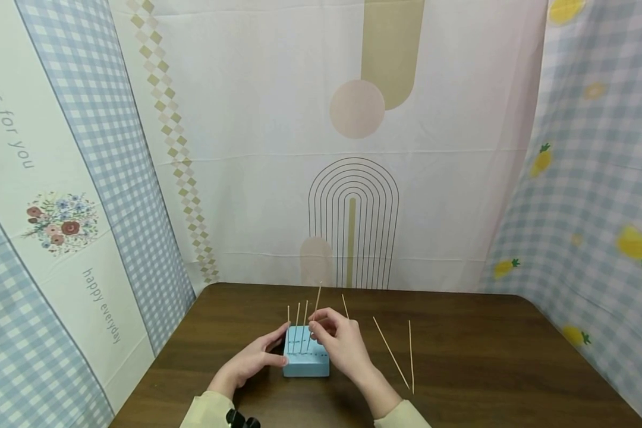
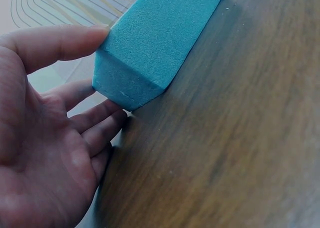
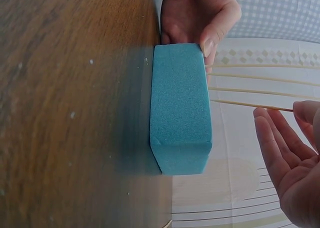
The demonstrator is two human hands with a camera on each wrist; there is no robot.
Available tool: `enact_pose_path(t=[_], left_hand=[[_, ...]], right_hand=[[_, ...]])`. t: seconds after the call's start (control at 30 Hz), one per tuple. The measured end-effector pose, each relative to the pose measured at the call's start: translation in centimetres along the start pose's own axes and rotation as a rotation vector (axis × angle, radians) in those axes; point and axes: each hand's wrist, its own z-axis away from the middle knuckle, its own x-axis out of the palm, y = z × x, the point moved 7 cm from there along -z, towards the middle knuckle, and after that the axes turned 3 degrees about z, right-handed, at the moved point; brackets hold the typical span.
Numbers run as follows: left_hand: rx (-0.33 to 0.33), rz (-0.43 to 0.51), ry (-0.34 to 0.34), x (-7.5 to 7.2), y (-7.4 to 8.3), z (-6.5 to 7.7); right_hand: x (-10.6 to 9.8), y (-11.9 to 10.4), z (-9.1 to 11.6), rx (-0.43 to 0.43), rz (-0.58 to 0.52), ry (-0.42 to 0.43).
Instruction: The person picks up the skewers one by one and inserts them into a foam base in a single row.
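A light blue foam block (image 1: 306, 369) with rows of small dark holes lies on the table. Three thin wooden sticks (image 1: 298, 315) stand upright along its left part. My left hand (image 1: 251, 356) holds the block's left end, thumb at the near corner and fingers on the side, as the left wrist view also shows. With thumb and fingertips my right hand (image 1: 346, 349) pinches another wooden stick (image 3: 240, 104) above the block. This stick leans slightly, and its lower end meets the block's top; how deep it sits cannot be seen.
To the right of the block, two loose sticks (image 1: 390, 352) lie on the brown wooden table (image 1: 471, 356). Another stick (image 1: 345, 305) shows partly behind my right hand. Patterned cloths hang behind the table and at both sides.
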Motion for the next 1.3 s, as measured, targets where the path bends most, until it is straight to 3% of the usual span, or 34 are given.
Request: enact_pose_path(t=[0.97, 1.3], left_hand=[[0.023, -0.024, -0.011, -0.07, 0.40, -0.03], [0.028, -0.016, -0.015, -0.06, 0.27, -0.07]], right_hand=[[0.28, 0.30, -0.02, 0.005, 0.128, -0.018], [0.55, 0.23, -0.05, -0.013, 0.084, -0.043]])
